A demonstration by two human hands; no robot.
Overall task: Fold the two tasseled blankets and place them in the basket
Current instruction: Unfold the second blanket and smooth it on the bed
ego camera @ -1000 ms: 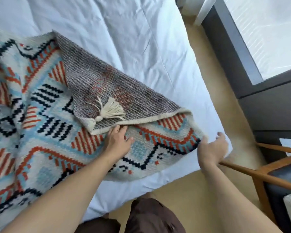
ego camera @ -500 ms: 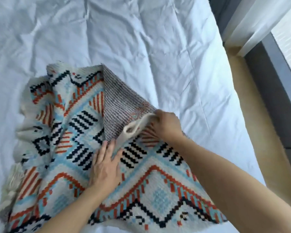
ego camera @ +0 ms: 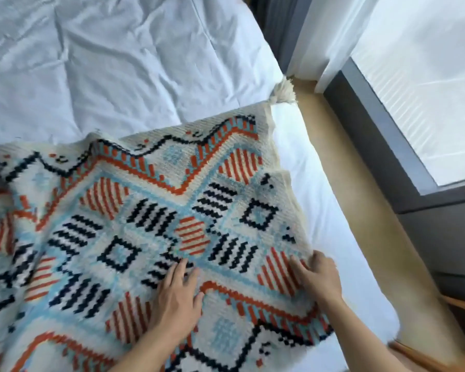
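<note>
A patterned blanket (ego camera: pixel 151 210) in cream, orange, light blue and navy lies spread face up on the white bed. Its far right corner ends in a cream tassel (ego camera: pixel 283 91) at the bed's edge. My left hand (ego camera: pixel 176 299) lies flat on the blanket near its middle, fingers apart. My right hand (ego camera: pixel 317 277) rests on the blanket's right edge, fingers spread over the weave; whether it pinches the edge I cannot tell. No second blanket and no basket are in view.
The bed (ego camera: pixel 105 63) carries a wrinkled white sheet and ends at the right in a white edge. A tan floor strip (ego camera: pixel 373 224) runs beside it, then a dark window frame (ego camera: pixel 387 143) and a white curtain (ego camera: pixel 328 36). A wooden chair part (ego camera: pixel 462 304) shows at lower right.
The folded-over corner with its grey underside has been flipped back open toward the right, so the blanket now lies patterned side up. My right hand moved from that corner to the right edge.
</note>
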